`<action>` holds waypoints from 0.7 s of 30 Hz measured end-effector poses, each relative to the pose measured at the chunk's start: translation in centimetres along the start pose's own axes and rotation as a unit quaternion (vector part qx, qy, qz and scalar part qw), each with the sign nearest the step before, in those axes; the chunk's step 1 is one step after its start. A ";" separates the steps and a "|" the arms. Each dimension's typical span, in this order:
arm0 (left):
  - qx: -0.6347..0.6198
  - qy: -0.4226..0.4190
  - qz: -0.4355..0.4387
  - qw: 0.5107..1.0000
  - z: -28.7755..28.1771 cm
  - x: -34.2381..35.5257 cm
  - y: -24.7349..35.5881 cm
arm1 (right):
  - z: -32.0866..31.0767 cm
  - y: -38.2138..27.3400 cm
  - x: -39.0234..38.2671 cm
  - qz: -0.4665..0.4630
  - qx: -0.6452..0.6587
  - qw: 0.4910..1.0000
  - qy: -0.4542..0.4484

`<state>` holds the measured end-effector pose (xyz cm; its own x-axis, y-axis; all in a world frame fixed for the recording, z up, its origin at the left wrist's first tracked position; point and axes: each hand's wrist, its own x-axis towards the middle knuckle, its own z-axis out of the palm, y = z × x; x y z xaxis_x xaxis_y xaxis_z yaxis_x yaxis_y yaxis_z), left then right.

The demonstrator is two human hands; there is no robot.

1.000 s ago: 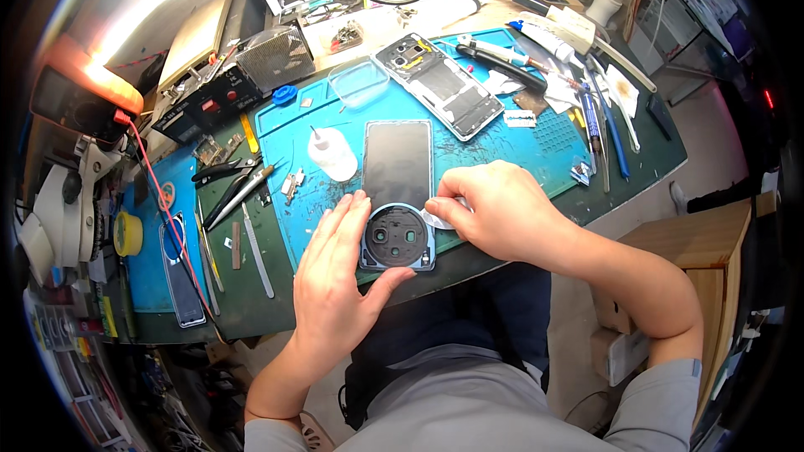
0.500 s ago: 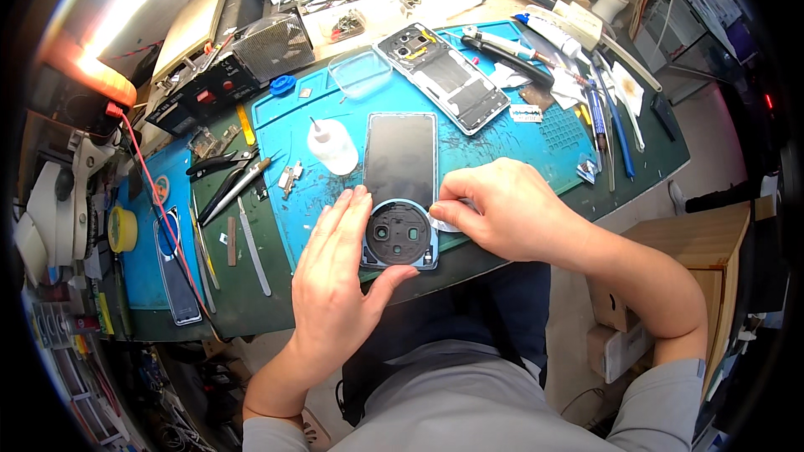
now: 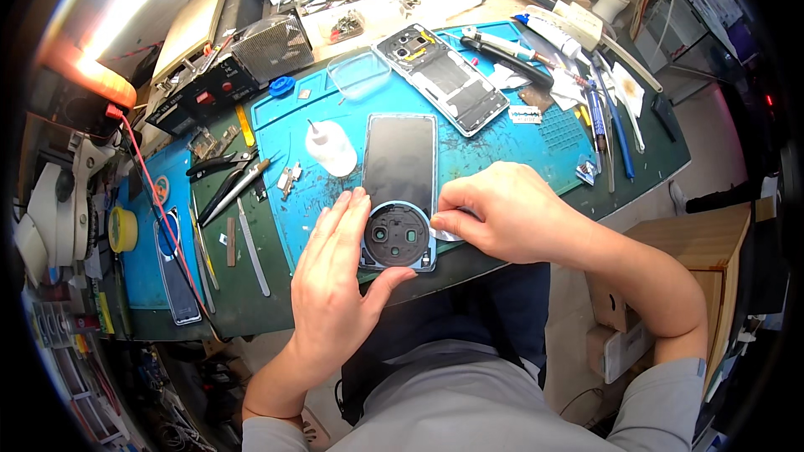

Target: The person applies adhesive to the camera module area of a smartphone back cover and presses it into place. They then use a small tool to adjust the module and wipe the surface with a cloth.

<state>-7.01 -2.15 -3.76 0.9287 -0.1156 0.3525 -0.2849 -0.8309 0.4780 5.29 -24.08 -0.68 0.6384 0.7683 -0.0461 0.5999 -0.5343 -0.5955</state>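
Note:
A phone back cover lies inside-up on the blue work mat, its round camera ring toward me. My left hand cups the cover's near left corner, fingers flat along its left side and thumb under the near edge. My right hand rests at the cover's right edge by the ring, pinching a small pale round sticker between thumb and fingertips.
A stripped phone frame lies at the back of the mat, with a small white bottle to the left. Tweezers and pliers lie on the green mat. A microscope stands far left. Pens and tubes crowd the right.
Both hands stay on the cover near the camera ring; the right hand has shifted only slightly. The view has drifted a little.

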 end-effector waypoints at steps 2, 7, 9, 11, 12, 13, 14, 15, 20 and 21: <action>0.001 0.000 0.000 1.000 0.0 0.0 0.0 | -0.1 0.1 0.0 -0.008 0.001 1.000 -0.013; 0.001 0.000 0.001 1.000 0.1 0.0 0.1 | -0.5 0.2 0.4 0.001 -0.015 0.999 -0.047; 0.004 0.003 0.000 1.000 0.0 -0.1 0.2 | -0.8 0.0 0.8 0.012 -0.013 0.998 -0.068; 0.010 0.012 -0.003 1.000 0.2 -0.2 0.4 | -1.0 -0.2 1.1 0.018 -0.009 0.996 -0.086; 0.014 0.018 -0.007 1.000 0.4 -0.5 0.6 | -1.1 -0.5 1.2 0.054 -0.003 0.994 -0.093; 0.018 0.025 -0.010 0.999 0.6 -0.6 0.8 | -1.3 -1.0 1.3 0.089 0.004 0.991 -0.099; 0.021 0.035 -0.015 0.999 0.9 -0.6 1.1 | -1.3 -1.4 1.2 0.127 0.011 0.986 -0.105; 0.024 0.046 -0.019 0.998 1.2 -0.6 1.4 | -1.1 -1.5 0.9 0.136 0.003 0.987 -0.083; 0.040 0.081 -0.049 0.995 2.3 -0.9 2.3 | 1.2 -0.9 -0.2 0.143 -0.010 0.987 0.068; 0.036 0.085 -0.053 0.994 2.3 -0.9 2.3 | 1.2 -0.9 -0.3 0.139 -0.007 0.988 0.067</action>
<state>-7.96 -5.22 -4.87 0.8973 0.0631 0.4369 -0.1638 -0.8714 0.4623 3.99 -23.39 -1.11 0.8368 0.5387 -0.0985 0.3988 -0.7227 -0.5644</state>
